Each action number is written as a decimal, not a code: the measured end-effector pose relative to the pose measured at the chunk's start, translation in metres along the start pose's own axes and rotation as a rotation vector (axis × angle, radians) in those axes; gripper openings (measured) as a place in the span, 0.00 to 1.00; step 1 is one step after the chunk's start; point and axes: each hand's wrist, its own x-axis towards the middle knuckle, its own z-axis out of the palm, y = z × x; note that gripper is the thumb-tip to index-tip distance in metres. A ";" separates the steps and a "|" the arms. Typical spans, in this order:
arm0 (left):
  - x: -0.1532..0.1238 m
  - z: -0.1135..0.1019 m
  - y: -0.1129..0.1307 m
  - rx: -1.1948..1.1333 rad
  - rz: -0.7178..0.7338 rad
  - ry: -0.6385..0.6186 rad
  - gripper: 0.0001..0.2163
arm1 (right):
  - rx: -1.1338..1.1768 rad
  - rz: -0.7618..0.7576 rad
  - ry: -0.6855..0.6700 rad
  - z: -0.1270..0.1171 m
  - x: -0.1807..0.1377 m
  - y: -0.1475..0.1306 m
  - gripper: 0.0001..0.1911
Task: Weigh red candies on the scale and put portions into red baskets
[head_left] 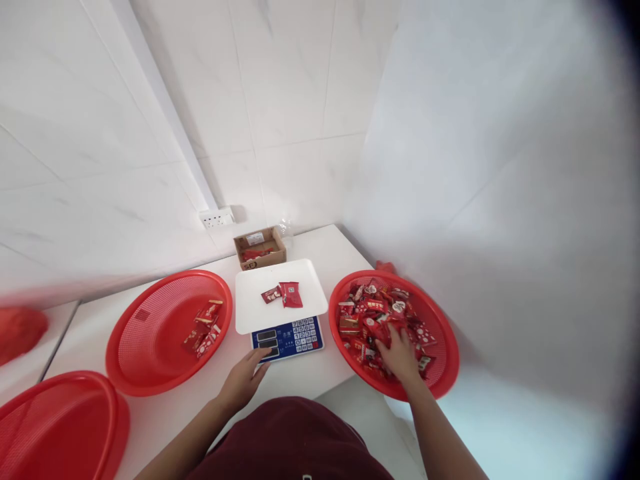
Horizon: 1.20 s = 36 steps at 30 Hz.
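My right hand (401,357) reaches into a red plastic basket (453,360) of small wrapped snack packets (370,307), mostly red. Its thumb and fingers are apart and touch the packets, with no packet lifted clear. My left hand (241,381) lies at the front left of a blue digital scale (285,338), fingers stretched out over the lower edge of its display, holding nothing. On the scale's white tray (255,313) lie two packets: a flat dark red one (271,295) and a larger bright red one (291,295).
Left of the scale, a second red basket (160,333) holds a few packets (205,327) on its right side. Another red basket (107,427) stands at the lower left. Behind the tray is an open cardboard box (261,248) with red packets. A wall socket (217,218) sits above the white table (320,243).
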 end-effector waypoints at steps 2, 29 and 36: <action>0.001 0.001 0.002 0.013 -0.004 -0.019 0.16 | 0.148 -0.115 -0.056 0.002 -0.003 -0.006 0.33; -0.007 0.003 0.006 0.011 -0.040 -0.131 0.17 | 0.583 0.125 -0.015 -0.025 0.011 0.016 0.37; -0.008 0.000 0.009 0.010 -0.038 -0.135 0.17 | 0.583 0.075 -0.189 -0.034 0.003 0.016 0.05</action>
